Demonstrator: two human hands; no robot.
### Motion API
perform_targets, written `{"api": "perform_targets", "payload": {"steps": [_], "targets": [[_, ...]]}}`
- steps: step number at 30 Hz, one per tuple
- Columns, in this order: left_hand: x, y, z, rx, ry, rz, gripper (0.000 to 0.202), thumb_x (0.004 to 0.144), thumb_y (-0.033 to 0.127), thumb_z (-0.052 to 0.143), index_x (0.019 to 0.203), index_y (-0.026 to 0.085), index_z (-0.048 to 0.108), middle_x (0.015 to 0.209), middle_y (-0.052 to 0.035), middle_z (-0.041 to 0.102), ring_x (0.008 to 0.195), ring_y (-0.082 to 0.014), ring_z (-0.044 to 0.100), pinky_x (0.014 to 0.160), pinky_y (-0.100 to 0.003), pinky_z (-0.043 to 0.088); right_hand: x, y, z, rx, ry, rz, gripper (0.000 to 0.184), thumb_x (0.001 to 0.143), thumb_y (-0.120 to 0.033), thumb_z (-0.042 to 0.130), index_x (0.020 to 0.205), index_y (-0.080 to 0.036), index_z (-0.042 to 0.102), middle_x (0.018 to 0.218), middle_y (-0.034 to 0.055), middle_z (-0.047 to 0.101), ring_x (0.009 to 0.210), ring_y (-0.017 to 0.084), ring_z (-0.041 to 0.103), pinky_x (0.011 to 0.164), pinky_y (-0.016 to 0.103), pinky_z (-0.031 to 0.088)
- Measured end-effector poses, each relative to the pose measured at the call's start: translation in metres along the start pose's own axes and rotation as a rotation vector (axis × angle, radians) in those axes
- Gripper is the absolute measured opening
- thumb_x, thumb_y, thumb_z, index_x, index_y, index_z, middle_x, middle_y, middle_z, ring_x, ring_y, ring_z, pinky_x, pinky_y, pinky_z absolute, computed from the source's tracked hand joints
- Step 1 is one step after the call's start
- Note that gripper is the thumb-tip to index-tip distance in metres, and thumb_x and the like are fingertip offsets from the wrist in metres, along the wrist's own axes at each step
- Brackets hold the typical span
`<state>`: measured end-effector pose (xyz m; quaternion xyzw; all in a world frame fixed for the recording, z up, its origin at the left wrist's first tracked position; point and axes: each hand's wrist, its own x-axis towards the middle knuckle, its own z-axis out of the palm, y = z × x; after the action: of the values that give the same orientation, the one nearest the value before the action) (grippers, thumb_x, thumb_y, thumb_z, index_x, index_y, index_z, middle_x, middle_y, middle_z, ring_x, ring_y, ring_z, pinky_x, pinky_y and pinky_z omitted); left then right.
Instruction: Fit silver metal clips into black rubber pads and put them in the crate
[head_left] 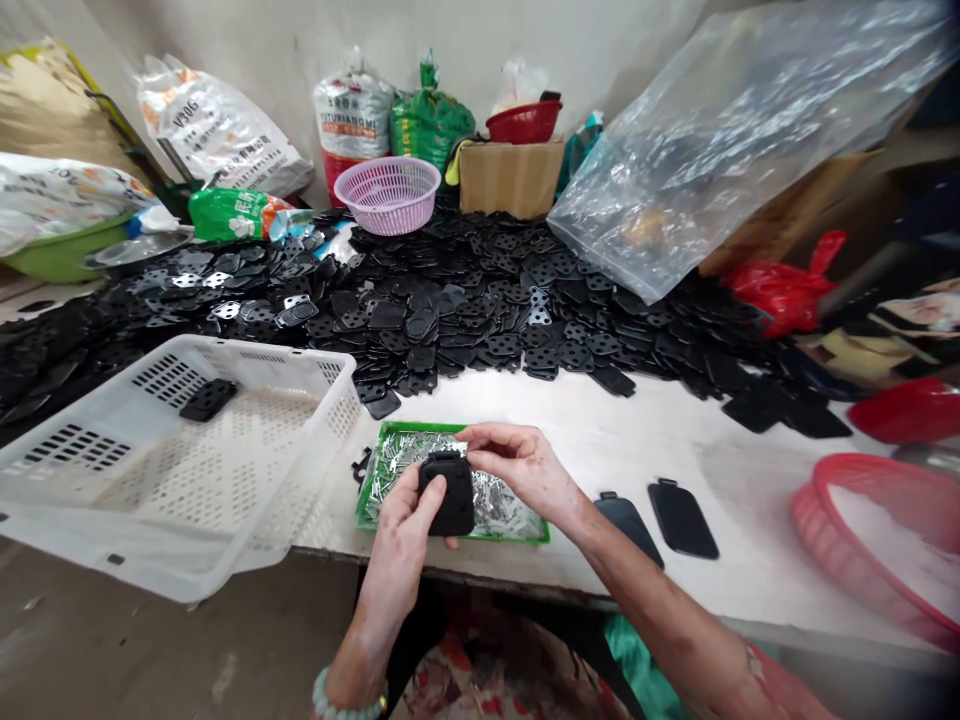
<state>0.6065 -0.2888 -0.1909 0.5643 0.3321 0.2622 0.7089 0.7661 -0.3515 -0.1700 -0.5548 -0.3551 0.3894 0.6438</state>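
My left hand (401, 530) grips a black plastic cover piece (448, 492), thumb on its face, above a green tray (375, 432) filled with small shiny metal clips. My right hand (517, 465) pinches at the top edge of the same piece; whatever sits between its fingertips is too small to make out. Two more black cover pieces (681, 517) lie flat on the white table to the right of my right forearm.
A white perforated crate (135, 520) holding one black piece (208, 399) stands at the left. A large heap of black plastic parts (480, 300) spreads across the back. Behind are a pink basket (388, 192), sacks, a cardboard box (510, 177) and a clear plastic bag (720, 140). A red basket (877, 545) is at right.
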Motion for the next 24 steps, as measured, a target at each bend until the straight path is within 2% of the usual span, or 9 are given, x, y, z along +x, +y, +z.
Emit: {"api": "perform_targets", "payload": {"steps": [8,11,14,16,18,20,24], "targets": [[-0.002,0.003,0.001,-0.037,-0.04,-0.054,0.041,0.087,0.044,0.061,0.118,0.017,0.061,0.09,-0.0048,0.063,0.07,-0.0165,0.053,0.043,-0.024,0.047,-0.002,0.0,-0.001,-0.041,-0.003,-0.033,0.021,0.073,-0.019,0.071,0.093,-0.017,0.075,0.077,0.0001,0.068,0.072,0.013,0.061,0.071,0.025,0.049],[-0.002,0.001,-0.001,0.007,-0.029,-0.086,0.043,0.086,0.046,0.062,0.118,0.017,0.06,0.086,-0.0038,0.062,0.07,-0.0171,0.054,0.043,-0.023,0.047,-0.003,0.002,-0.002,-0.218,0.024,-0.129,0.02,0.077,-0.016,0.066,0.096,-0.017,0.075,0.077,0.001,0.067,0.074,0.014,0.061,0.071,0.026,0.048],[-0.003,0.0,-0.002,-0.011,-0.017,-0.09,0.042,0.085,0.045,0.062,0.118,0.018,0.061,0.086,-0.0033,0.062,0.071,-0.017,0.055,0.043,-0.023,0.047,-0.006,0.002,-0.003,-0.422,-0.025,-0.271,0.022,0.083,-0.014,0.06,0.096,-0.02,0.076,0.083,0.003,0.068,0.078,0.016,0.061,0.073,0.027,0.047],[-0.003,0.001,0.0,-0.057,-0.023,-0.078,0.041,0.085,0.044,0.063,0.116,0.018,0.062,0.087,-0.0033,0.063,0.069,-0.0162,0.054,0.043,-0.023,0.046,-0.007,0.001,-0.002,-0.45,-0.032,-0.321,0.022,0.087,-0.015,0.056,0.092,-0.021,0.077,0.085,0.0039,0.068,0.078,0.015,0.061,0.072,0.027,0.046],[-0.004,0.003,0.002,-0.118,-0.018,-0.065,0.039,0.084,0.042,0.064,0.114,0.017,0.064,0.086,-0.0034,0.064,0.066,-0.0153,0.054,0.042,-0.023,0.045,-0.007,-0.002,0.0,-0.359,0.03,-0.286,0.02,0.087,-0.017,0.056,0.087,-0.02,0.076,0.083,0.0033,0.067,0.073,0.014,0.06,0.068,0.026,0.047],[-0.004,0.005,0.005,-0.171,-0.007,-0.062,0.039,0.084,0.041,0.065,0.113,0.015,0.066,0.086,-0.0042,0.065,0.064,-0.0146,0.055,0.042,-0.022,0.044,-0.007,-0.004,0.004,-0.201,0.081,-0.178,0.014,0.083,-0.019,0.06,0.084,-0.019,0.073,0.078,0.0015,0.066,0.068,0.013,0.059,0.064,0.025,0.047],[-0.005,0.008,0.008,-0.211,-0.014,-0.074,0.04,0.083,0.042,0.066,0.114,0.017,0.066,0.094,-0.0057,0.068,0.067,-0.0155,0.058,0.042,-0.022,0.044,-0.005,-0.004,0.008,0.001,0.091,-0.03,0.009,0.075,-0.024,0.07,0.079,-0.017,0.072,0.074,0.0007,0.067,0.064,0.013,0.059,0.062,0.025,0.049]]}}
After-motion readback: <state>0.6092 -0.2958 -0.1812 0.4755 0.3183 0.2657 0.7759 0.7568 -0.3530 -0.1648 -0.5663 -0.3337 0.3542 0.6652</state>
